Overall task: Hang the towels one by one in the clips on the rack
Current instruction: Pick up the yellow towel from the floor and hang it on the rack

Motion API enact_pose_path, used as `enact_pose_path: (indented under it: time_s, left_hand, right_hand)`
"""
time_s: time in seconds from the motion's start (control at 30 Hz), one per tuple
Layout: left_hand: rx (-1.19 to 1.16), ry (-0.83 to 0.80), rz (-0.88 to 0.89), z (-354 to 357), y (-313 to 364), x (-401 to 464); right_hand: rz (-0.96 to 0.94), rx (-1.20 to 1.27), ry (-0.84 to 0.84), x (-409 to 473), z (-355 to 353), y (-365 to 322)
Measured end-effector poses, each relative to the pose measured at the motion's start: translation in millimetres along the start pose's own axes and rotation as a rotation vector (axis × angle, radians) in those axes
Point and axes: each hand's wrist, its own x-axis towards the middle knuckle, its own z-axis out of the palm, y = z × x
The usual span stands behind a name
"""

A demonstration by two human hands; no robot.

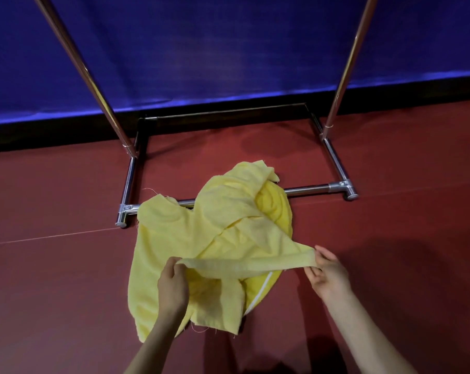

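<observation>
A heap of pale yellow towels (201,228) lies on the red floor, draped over the front bar of the metal rack (309,190). My left hand (173,286) pinches one end of a towel's edge, and my right hand (328,273) pinches the other end. Between them the edge is pulled into a taut band just above the pile. A brighter yellow container with a white rim (268,286) shows under the towels. The rack's two slanted poles rise out of the top of the view. No clips are in view.
The rack's base frame (131,182) stands on the red floor (53,265) against a blue cloth wall (228,49) with a black skirting. A thin seam line crosses the floor at left.
</observation>
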Motion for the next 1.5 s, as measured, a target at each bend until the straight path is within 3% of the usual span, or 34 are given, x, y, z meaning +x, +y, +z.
enact_pose_path:
  time_s: [0.2,0.3,0.63,0.87,1.13,1.33,1.43,1.5]
  left_hand:
    - [0.061,-0.075,-0.02,-3.9,21.6,10.2]
    - [0.007,-0.034,-0.016,-17.2,58.8,3.1]
    - [-0.207,0.088,0.013,-114.7,320.7,-90.6]
    - [-0.232,0.151,0.23,-218.5,555.8,-153.0]
    - [-0.173,0.254,0.565,-353.1,838.1,-225.2]
    - [0.077,0.34,0.823,-428.0,942.7,-262.9]
    - [0.331,0.246,0.944,-448.8,966.6,-278.5]
    - [0.502,0.23,1.131,-457.9,974.8,-286.8]
  right_hand:
    - [-0.073,0.02,-0.192,-15.2,22.9,-24.4]
    - [-0.253,-0.223,-0.218,-40.6,33.9,-42.7]
    - [-0.57,-0.487,-0.29,-270.3,117.0,-181.2]
    - [-0.817,-0.583,-0.427,-459.3,219.7,-338.8]
    - [-1.155,-0.481,-0.621,-700.5,350.3,-537.6]
    - [-1.425,-0.463,-0.607,-809.8,382.2,-627.4]
    - [-1.49,-0.448,-0.607,-849.3,385.3,-659.5]
    - [-1.519,-0.433,-0.6,-869.0,386.9,-677.7]
